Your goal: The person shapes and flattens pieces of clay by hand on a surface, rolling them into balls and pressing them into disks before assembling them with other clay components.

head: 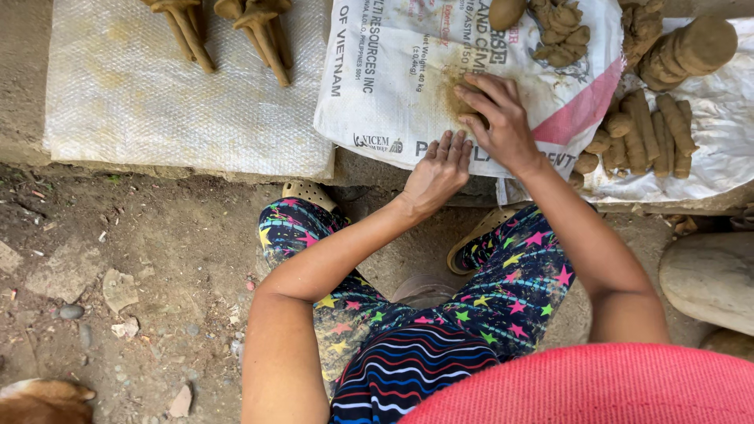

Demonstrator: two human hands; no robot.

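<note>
The right hand (496, 118) presses flat, fingers spread, on a small lump of clay (459, 102) lying on a white printed sack (393, 71) spread over the table (23, 78). The left hand (438, 169) rests just beside it, fingers together and flat on the sack's near edge, gripping nothing. Rolled clay sticks (648, 129) crowd the right side on a white sheet (719, 149), with a heap of clay pieces (561, 35) above. Cone-shaped clay figures (259, 27) stand far left on a woven mat (157, 102). A large stone (707, 279) sits near the knee.
</note>
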